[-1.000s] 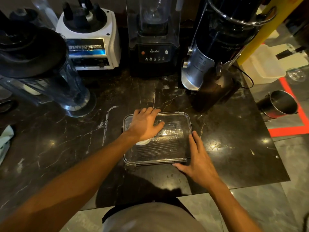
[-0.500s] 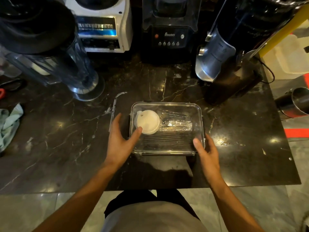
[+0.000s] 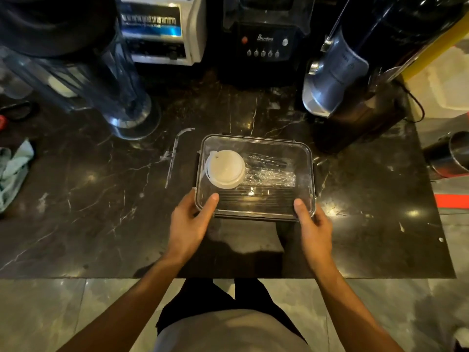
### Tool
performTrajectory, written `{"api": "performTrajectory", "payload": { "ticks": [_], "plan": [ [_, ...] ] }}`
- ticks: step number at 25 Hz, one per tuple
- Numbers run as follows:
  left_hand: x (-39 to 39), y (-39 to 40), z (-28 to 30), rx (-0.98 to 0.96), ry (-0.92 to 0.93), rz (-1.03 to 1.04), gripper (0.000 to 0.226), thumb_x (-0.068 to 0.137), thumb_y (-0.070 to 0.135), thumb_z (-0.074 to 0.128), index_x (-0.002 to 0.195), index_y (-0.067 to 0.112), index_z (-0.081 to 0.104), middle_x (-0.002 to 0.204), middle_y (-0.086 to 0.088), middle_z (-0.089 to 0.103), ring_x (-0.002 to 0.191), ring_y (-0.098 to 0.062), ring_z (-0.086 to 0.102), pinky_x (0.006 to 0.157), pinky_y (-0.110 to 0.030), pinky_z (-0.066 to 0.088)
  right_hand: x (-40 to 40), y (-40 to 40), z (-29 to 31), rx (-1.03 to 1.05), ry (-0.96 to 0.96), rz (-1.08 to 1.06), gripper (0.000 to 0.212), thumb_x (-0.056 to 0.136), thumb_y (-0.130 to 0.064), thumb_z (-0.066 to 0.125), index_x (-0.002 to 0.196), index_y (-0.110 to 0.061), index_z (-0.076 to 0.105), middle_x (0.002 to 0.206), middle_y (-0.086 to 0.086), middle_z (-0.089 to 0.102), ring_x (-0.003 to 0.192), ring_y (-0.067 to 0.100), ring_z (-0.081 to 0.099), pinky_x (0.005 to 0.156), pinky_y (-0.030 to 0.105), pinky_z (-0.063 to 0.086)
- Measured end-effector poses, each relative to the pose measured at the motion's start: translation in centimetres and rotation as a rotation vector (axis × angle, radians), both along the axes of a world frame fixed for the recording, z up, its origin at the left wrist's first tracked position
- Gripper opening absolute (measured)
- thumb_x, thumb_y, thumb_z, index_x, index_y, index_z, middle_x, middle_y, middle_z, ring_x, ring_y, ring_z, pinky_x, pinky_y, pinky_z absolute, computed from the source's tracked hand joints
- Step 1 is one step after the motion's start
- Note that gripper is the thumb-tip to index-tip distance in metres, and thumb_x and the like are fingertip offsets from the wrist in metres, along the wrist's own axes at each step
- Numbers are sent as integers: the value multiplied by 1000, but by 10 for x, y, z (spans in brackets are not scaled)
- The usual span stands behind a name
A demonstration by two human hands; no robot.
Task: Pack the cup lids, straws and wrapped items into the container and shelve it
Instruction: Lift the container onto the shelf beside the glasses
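Clear plastic container [image 3: 256, 177], lid on, sits on dark marble counter [image 3: 101, 212] near front edge, between both hands. Holds cup lids [image 3: 225, 169] at left, wrapped items [image 3: 270, 172] centre, dark straws [image 3: 256, 198] along near side. Left hand [image 3: 189, 224] clasps near-left corner, thumb on top; right hand [image 3: 313, 226] clasps near-right corner, thumb likewise on top; fingers under rim not visible. Side latches: cannot tell whether engaged. Risks on lift: w/ grip at near corners only, far side may dip and contents slide; unlatched lid may pop off, spilling contents. Smooth plastic may slip from fingertips. Blender jar [image 3: 101, 80] and grinder [image 3: 355, 80] stand behind; keep lift path toward body to avoid knocks.
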State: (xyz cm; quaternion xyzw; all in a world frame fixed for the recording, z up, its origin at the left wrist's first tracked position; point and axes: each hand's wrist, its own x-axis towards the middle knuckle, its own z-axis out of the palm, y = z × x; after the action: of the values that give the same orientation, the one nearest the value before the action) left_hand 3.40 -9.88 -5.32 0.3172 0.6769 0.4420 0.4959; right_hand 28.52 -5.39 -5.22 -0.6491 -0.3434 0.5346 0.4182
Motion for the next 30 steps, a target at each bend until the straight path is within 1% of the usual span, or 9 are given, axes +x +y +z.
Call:
{"api": "performTrajectory", "payload": {
  "ticks": [2,4,8,11,15,21,25,28,30],
  "plan": [
    [-1,11,21,33,-4,17,48,90,53,69,129,25,69,119,3,77,112,-12,73,100,-44,58,1,12,17,48,15,21,21,101,-21,63,119,-21,73,108,-7,80,107,9,73,95,26,55],
    [-2,25,44,84,-16,24,47,91,52,68,130,25,68,119,3,77,112,-12,73,100,-46,58,0,29,40,136,9,56,27,102,-22,61,127,-18,71,116,-3,79,113,10,71,99,27,54],
    [-5,53,105,256,67,-1,41,97,49,63,131,28,67,119,10,77,110,-5,72,97,-38,59,-5,63,99,359,-39,36,25,103,-24,62,124,-16,73,112,1,79,112,16,72,95,26,55],
    [-11,69,156,391,162,-11,48,90,64,63,121,29,70,111,6,77,103,-9,73,92,-42,60,-8,80,150,475,-47,43,23,104,-31,59,118,-24,75,110,-6,79,108,9,72,89,20,53],
    [-15,84,214,540,205,-15,36,85,61,63,97,28,71,89,18,77,86,0,73,78,-23,58,-11,95,216,597,-61,40,28,105,-39,56,115,-22,76,106,-5,80,103,10,74,91,32,55],
    [-21,93,269,709,341,-5,59,66,92,58,105,49,70,109,13,72,100,0,68,82,-24,54,-9,102,284,725,-87,81,43,104,-47,50,105,-15,79,100,0,81,97,12,75,83,30,51],
    [-26,93,302,825,415,-15,56,66,72,79,115,46,69,117,14,68,104,-3,68,86,-29,57,-5,89,322,819,-120,127,44,104,-48,42,103,-24,78,101,-7,80,98,2,73,81,19,50],
    [-28,94,332,896,438,36,51,62,62,78,109,43,69,109,12,69,98,-2,68,83,-26,57,0,85,349,901,-134,161,41,94,-52,47,102,-24,75,97,-16,78,93,-7,70,73,5,48],
    [-28,94,355,942,418,54,52,59,60,77,108,43,69,106,12,69,96,-3,69,80,-23,55,5,86,367,952,-147,175,43,89,-59,61,102,-22,76,98,-9,78,93,0,71,76,14,52]
  ]
}}
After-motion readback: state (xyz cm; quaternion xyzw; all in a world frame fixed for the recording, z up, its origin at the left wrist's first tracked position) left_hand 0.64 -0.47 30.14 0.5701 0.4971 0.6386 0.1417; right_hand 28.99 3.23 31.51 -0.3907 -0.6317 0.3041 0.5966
